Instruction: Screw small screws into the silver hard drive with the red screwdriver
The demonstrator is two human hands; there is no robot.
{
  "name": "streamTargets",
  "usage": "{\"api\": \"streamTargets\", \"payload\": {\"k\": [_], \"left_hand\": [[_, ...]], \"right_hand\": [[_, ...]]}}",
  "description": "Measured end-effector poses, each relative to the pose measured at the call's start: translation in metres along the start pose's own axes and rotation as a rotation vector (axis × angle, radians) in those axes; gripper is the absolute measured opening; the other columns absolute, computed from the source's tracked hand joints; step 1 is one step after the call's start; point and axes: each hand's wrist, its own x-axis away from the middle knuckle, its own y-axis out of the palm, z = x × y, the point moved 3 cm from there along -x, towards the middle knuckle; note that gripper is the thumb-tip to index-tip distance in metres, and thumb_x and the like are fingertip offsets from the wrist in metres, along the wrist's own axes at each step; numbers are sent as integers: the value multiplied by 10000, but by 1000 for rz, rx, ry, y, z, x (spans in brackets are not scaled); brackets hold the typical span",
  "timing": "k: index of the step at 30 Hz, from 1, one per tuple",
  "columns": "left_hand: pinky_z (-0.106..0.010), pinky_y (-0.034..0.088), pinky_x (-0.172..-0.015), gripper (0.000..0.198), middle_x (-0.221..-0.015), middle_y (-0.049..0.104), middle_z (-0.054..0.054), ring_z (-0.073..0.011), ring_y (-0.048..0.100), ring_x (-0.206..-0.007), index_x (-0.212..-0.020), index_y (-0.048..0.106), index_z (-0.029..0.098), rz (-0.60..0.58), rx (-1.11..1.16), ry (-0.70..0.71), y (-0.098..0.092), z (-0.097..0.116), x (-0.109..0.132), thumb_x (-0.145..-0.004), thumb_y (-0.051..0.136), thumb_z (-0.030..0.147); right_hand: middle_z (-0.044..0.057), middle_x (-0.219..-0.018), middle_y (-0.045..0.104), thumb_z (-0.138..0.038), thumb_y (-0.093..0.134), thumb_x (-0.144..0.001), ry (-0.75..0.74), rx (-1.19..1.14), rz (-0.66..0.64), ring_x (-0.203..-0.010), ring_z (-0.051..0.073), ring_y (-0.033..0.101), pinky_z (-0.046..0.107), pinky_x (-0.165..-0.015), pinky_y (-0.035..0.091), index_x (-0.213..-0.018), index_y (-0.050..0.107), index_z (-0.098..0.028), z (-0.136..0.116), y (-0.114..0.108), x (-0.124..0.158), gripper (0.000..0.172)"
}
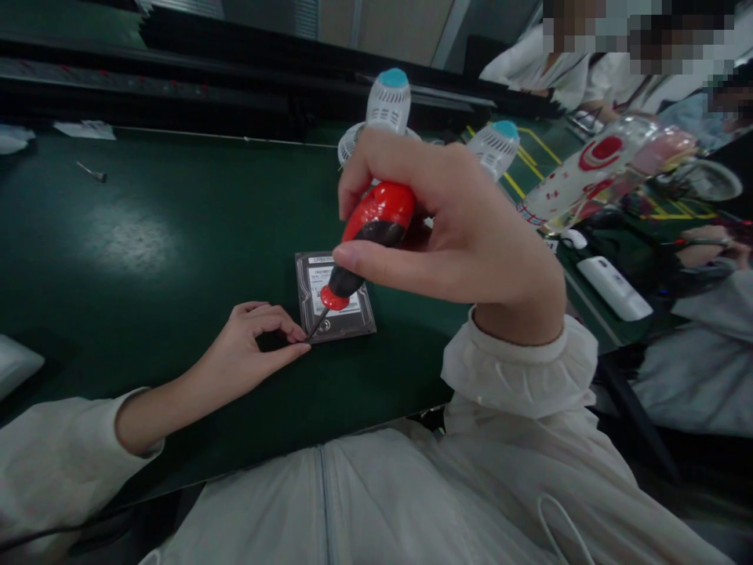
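A hard drive (361, 320) with a white label lies flat on the green table mat. My right hand (464, 227) is wrapped round the red and black handle of a screwdriver (380, 216) and holds it tilted above the drive. The shaft slants down to the drive's near left corner. At that same corner my left hand (259, 333) has thumb and forefinger brought together, right by the screwdriver's tip. Whether they pinch the tip, the drive's edge or a small screw cannot be made out.
Behind my right hand stand white vented devices with blue tops (388, 98). A small metal piece (91, 171) lies far left, and a white object (17, 365) at the left edge. To the right are a decorated bottle (580, 176), a white power strip (615, 288) and other people.
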Motion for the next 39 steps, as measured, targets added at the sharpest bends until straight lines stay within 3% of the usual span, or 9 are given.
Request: {"api": "streamTargets", "payload": {"k": [4, 10, 13, 14, 17, 19, 27, 34, 39], "left_hand": [[-454, 436, -983, 250, -768, 723, 28, -213, 681, -804, -780, 736, 254, -24, 2, -16, 0, 1, -2, -830, 731, 499], [-454, 418, -1021, 223, -797, 727, 30, -198, 676, -796, -805, 745, 244, -54, 27, -31, 0, 0, -2, -840, 726, 464], [-439, 420, -1013, 209, -815, 732, 33, -201, 685, -824, -819, 748, 246, -35, 20, 8, 0, -2, -1, -859, 729, 451], [-432, 421, -1008, 201, -818, 732, 36, -198, 686, -825, -826, 749, 248, -35, 15, 23, 0, -2, -1, -870, 728, 442], [-409, 423, -994, 172, -827, 732, 46, -182, 687, -816, -847, 750, 250, -43, 0, 57, 1, -3, -1, -904, 718, 409], [-398, 423, -984, 157, -834, 734, 50, -176, 688, -816, -856, 749, 249, -43, -7, 68, 1, -3, 0, -914, 719, 392], [-400, 420, -969, 156, -867, 747, 48, -181, 698, -852, -873, 751, 253, -24, -6, 96, 2, -3, 1, -918, 731, 401], [-422, 407, -983, 193, -866, 753, 43, -197, 703, -863, -863, 755, 258, -17, 9, 88, 0, -1, 1, -907, 732, 444], [-427, 393, -989, 207, -856, 754, 40, -195, 696, -858, -846, 755, 262, -26, 9, 64, 0, 1, 1, -921, 704, 447]], "right_hand": [[-11, -959, 593, -446, 534, -1019, -25, 120, 28, -858, 63, 525, 251, -839, 490, -997, 620, -146, -10, -17, 5, 313], [-15, -1108, 688, -488, 554, -1008, 180, 363, 298, -1021, 124, 638, 292, -978, 544, -1135, 682, -226, -21, -44, 41, 318], [-2, -1116, 713, -436, 607, -990, 192, 469, 464, -1062, 137, 669, 318, -1017, 541, -1161, 689, -243, -16, -38, 72, 271], [23, -1110, 713, -423, 604, -992, 263, 498, 495, -1058, 145, 673, 329, -1007, 548, -1173, 677, -234, -10, -33, 84, 272], [67, -993, 713, -516, 590, -974, 274, 638, 623, -890, 157, 699, 334, -826, 581, -1107, 682, -197, 3, -12, 119, 358], [66, -948, 726, -498, 637, -946, 287, 689, 633, -781, 147, 687, 305, -713, 561, -1103, 674, -185, 9, 4, 141, 352], [86, -856, 753, -386, 674, -922, 392, 847, 458, -685, 169, 688, 285, -638, 523, -1090, 649, -168, 9, 47, 198, 276], [61, -937, 779, -410, 634, -955, 583, 787, 104, -736, 165, 719, 264, -639, 487, -1187, 648, -169, 1, 69, 198, 335], [75, -966, 786, -557, 589, -962, 626, 718, -75, -760, 188, 731, 273, -607, 440, -1274, 616, -133, 1, 69, 191, 526]]}}
